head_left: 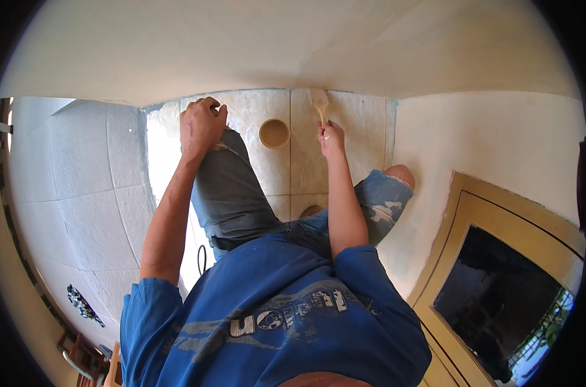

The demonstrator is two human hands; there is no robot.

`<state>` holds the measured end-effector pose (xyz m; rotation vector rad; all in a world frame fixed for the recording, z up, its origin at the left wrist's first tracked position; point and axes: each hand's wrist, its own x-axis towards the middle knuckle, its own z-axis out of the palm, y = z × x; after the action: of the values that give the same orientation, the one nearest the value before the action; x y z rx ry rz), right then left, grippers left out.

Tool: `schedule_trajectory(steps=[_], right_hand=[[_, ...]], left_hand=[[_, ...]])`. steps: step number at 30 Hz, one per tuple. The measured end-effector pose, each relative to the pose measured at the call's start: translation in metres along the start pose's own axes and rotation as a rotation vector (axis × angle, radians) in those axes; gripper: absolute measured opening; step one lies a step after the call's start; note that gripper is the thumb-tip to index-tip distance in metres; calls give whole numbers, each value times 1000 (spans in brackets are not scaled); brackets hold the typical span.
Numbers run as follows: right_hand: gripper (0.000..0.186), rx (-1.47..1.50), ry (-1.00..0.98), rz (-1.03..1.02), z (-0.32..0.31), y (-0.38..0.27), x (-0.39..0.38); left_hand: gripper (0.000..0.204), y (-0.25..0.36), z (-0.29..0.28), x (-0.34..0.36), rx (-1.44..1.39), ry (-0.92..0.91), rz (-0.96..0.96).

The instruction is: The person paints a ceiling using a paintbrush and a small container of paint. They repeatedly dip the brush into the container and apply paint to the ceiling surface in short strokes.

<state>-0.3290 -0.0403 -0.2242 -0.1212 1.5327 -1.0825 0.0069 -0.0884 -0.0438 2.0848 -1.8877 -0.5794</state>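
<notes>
My right hand (332, 137) is closed round the handle of a paintbrush (319, 107). The brush is pale yellow, and its bristle end points at the foot of the wall (293, 45) in front of me; I cannot tell if it touches. Over my left knee rests my left hand (204, 127), its fingers loosely bent. Nothing shows in that hand. Between the two hands a round tub (274, 133) stands on the tiled floor (267, 171), with a light brown liquid in it.
A second wall (486, 129) rises at my right, with a yellow-framed dark glass pane (499, 290) nearer to me. On the left lie larger grey tiles (80, 174), with a patterned dark item (84, 304) on them. A wooden chair (83, 361) stands at the lower left.
</notes>
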Motion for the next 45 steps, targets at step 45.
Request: schedule_trajectory(steps=[45], right_hand=[[21,-51,-53,-174,21,-47,-37]], left_hand=[[26,11,-21,-19,-6,45,40]])
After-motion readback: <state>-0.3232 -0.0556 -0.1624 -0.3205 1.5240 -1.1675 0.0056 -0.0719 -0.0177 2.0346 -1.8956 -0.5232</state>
